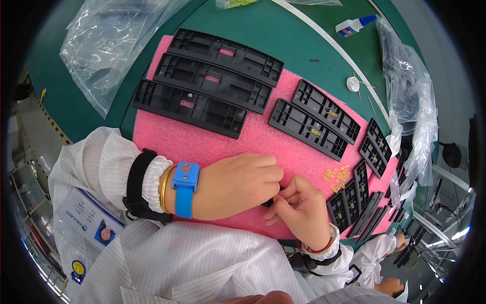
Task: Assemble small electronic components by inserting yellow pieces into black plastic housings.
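My left hand [238, 182], a blue strap and gold bangle at its wrist, is curled over the pink foam sheet [197, 144]. Opposite it, my right hand [302, 206] pinches with thumb and forefinger. Between them shows a sliver of a small black part [268, 202], mostly covered by my fingers; its kind cannot be made out. A loose pile of small yellow clear pieces [336, 177] lies on the foam to the right of my right hand. Beyond it, a black ribbed panel [309, 129] carries one such yellow piece.
Long black trays [190, 109] lie in a row at the far left of the foam. More black panels [375, 148] and narrow strips [367, 215] fill the right side. A blue-capped white bottle [356, 25], a small white cup [353, 84] and plastic bags [119, 45] surround the foam.
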`<move>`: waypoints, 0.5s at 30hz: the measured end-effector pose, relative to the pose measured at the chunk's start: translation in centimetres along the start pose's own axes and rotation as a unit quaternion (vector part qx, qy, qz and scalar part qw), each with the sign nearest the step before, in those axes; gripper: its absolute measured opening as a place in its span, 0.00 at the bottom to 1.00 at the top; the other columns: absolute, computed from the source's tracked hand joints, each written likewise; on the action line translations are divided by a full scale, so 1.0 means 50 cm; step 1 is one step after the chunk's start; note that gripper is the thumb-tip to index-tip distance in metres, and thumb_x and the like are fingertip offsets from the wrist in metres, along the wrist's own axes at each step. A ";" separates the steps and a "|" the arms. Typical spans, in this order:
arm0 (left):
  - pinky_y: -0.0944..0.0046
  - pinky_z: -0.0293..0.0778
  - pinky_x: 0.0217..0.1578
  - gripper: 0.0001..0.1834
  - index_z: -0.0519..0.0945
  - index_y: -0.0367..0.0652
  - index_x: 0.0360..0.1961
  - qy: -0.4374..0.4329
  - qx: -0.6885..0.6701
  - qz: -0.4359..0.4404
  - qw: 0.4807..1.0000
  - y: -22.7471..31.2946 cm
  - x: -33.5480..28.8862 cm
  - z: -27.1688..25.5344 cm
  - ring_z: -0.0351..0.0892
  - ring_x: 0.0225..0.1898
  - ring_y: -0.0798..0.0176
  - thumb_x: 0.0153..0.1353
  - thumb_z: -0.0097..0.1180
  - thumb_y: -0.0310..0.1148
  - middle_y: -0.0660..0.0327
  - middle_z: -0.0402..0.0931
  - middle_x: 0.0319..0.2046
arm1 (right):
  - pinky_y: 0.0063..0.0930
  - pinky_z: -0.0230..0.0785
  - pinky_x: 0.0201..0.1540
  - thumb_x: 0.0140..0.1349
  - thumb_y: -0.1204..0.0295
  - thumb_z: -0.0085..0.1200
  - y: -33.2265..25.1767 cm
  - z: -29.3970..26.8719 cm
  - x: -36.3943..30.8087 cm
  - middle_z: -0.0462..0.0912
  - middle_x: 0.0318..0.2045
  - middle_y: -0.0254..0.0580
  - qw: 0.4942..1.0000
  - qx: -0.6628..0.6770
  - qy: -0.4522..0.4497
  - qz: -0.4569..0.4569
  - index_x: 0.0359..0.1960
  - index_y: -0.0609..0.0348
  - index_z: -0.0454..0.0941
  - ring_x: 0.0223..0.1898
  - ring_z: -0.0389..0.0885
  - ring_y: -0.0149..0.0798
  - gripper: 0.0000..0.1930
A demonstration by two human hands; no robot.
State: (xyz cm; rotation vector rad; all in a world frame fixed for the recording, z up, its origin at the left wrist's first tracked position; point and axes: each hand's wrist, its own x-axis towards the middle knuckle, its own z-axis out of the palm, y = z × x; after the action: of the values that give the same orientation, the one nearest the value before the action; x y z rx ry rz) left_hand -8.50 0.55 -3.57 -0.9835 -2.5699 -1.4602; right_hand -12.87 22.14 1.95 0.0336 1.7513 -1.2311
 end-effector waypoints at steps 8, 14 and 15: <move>0.56 0.72 0.37 0.07 0.76 0.41 0.29 0.023 -0.036 -0.009 0.999 -0.008 0.001 0.006 0.72 0.37 0.53 0.54 0.61 0.31 0.58 0.69 0.32 | 0.27 0.86 0.33 0.68 0.86 0.55 0.002 0.000 0.001 0.84 0.30 0.43 1.000 0.005 0.000 -0.005 0.36 0.68 0.68 0.33 0.92 0.37 0.07; 0.55 0.72 0.38 0.07 0.75 0.42 0.29 0.010 -0.023 -0.004 1.000 -0.003 0.004 0.002 0.72 0.36 0.54 0.54 0.61 0.31 0.59 0.69 0.32 | 0.25 0.84 0.31 0.67 0.85 0.56 0.007 0.004 0.000 0.85 0.29 0.42 1.000 -0.006 0.014 -0.019 0.35 0.68 0.70 0.32 0.92 0.36 0.06; 0.55 0.72 0.38 0.07 0.75 0.42 0.29 0.007 -0.024 -0.003 1.000 -0.002 0.004 0.002 0.72 0.36 0.54 0.54 0.61 0.31 0.59 0.69 0.32 | 0.25 0.84 0.30 0.67 0.85 0.56 0.009 0.005 0.000 0.85 0.29 0.41 1.000 -0.007 0.018 -0.023 0.35 0.68 0.70 0.32 0.92 0.36 0.06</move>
State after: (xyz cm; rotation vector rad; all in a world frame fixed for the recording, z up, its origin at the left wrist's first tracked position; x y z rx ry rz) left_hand -8.71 0.69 -3.65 -0.9682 -2.5415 -1.5311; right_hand -12.47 22.20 1.64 0.0064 1.8006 -1.2582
